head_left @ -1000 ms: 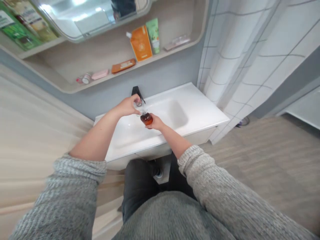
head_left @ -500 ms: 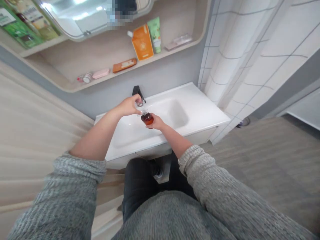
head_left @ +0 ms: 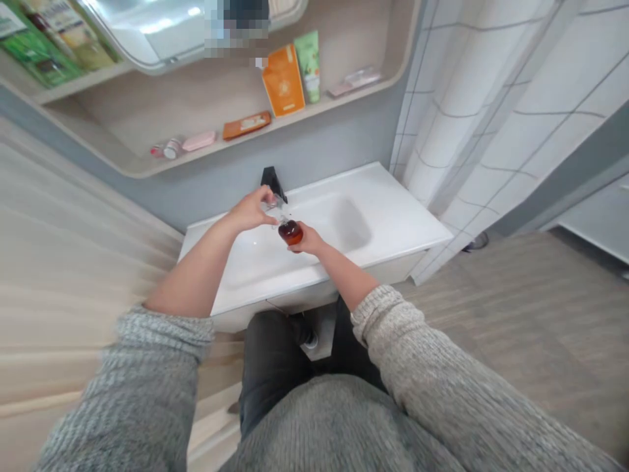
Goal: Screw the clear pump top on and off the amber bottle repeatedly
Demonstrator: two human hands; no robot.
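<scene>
Over the sink (head_left: 351,223), my right hand (head_left: 308,240) is wrapped round a small bottle (head_left: 290,233) of dark red-brown liquid. The bottle is tilted, its clear neck end toward my left hand. My left hand (head_left: 251,211) has its thumb and fingers curled round a small clear cup-like thing (head_left: 276,202) right beside the bottle's neck. Its exact kind is too small and see-through to tell. Just behind my left fingers stands the black faucet (head_left: 272,180), partly covered by them.
On the shelf (head_left: 196,157) above the sink lie an orange pouch (head_left: 284,82), a green tube (head_left: 308,65), an orange-brown case (head_left: 246,125) and a pink soap-like bar (head_left: 199,141). A mirror cabinet (head_left: 171,39) hangs above. A light curtain (head_left: 63,275) is at left, a tiled white curtain (head_left: 472,111) at right.
The clear thing in my left hand shows more, tipped toward the bottle's neck. Both hands keep their hold with only a slight shift. The view has moved a little.
</scene>
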